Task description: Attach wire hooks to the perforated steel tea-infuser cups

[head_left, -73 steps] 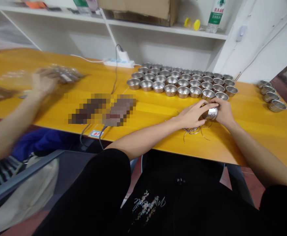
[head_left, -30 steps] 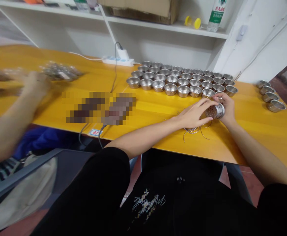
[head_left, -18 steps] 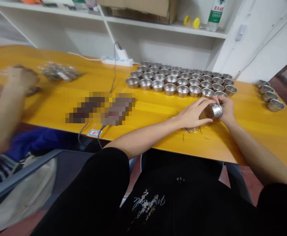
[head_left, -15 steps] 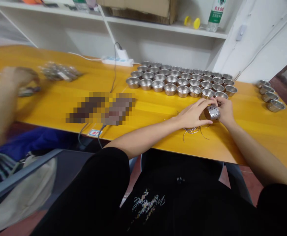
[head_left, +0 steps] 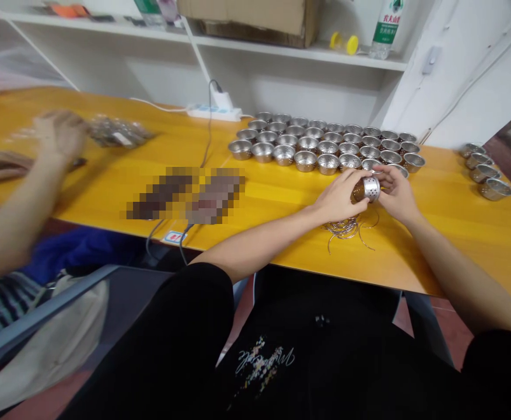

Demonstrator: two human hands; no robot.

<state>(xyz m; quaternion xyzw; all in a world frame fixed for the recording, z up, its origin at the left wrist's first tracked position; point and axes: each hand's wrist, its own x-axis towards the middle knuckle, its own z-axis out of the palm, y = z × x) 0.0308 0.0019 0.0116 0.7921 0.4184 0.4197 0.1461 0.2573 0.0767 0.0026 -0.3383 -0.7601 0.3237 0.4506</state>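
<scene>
1 perforated metal cup (head_left: 371, 190) – shiny – is held sideways.

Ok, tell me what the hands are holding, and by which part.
A perforated metal cup, tipped sideways. The left hand holds its side between thumb and fingers; the right hand is at its right end, grip unclear.

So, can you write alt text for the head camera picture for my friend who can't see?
A left hand holds a metal cup with holes, the right hand beside it. Wires lie near them on a yellow table, rows of cups behind, a co-worker's hand at left.
</scene>
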